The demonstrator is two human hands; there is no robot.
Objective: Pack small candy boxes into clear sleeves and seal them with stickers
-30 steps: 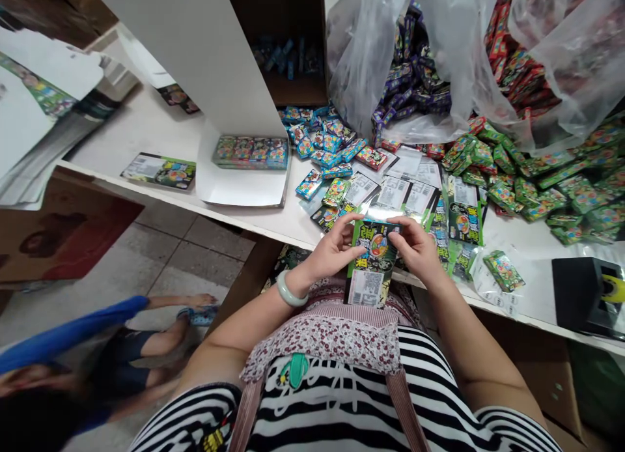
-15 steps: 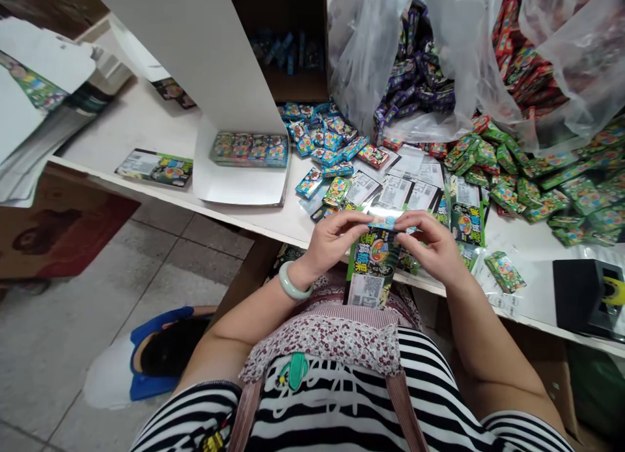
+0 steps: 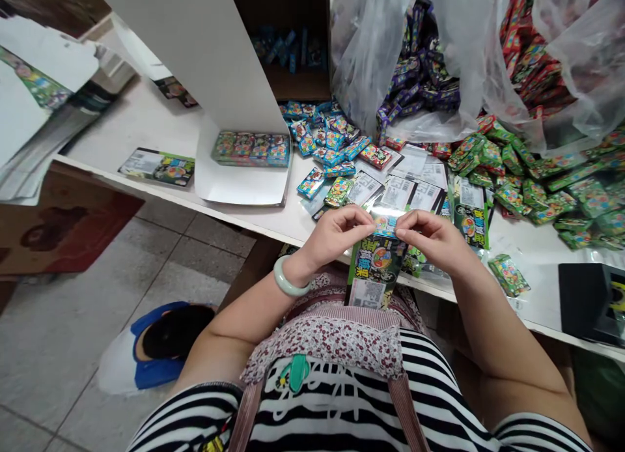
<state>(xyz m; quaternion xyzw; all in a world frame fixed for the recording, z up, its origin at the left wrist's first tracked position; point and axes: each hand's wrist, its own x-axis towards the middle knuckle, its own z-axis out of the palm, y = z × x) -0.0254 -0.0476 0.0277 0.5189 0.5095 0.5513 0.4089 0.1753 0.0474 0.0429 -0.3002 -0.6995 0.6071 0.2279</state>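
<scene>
A black and green printed candy packet (image 3: 378,266) hangs upright between my two hands, close to my apron. My left hand (image 3: 339,237) is closed in a pinch at the packet's upper left corner. At the upper right corner, my right hand (image 3: 432,237) pinches it between thumb and bent fingers. Between my thumbs a small blue candy box (image 3: 385,224) shows at the packet's top edge, partly under shiny clear film. Just beyond my hands lie more flat packets (image 3: 398,193) and a green candy box (image 3: 338,191).
Blue candy boxes (image 3: 329,139) are heaped behind, beside plastic bags of purple boxes (image 3: 420,81) and red boxes (image 3: 534,68). Green boxes (image 3: 522,169) pile on the right, near a black tape dispenser (image 3: 586,302). A white display carton (image 3: 241,188) stands left; a person (image 3: 170,338) is low behind the table.
My hands stay pinched at the packet's top, their grip slightly shifted. More of the blue box's printed face shows between my thumbs. The view has moved slightly.
</scene>
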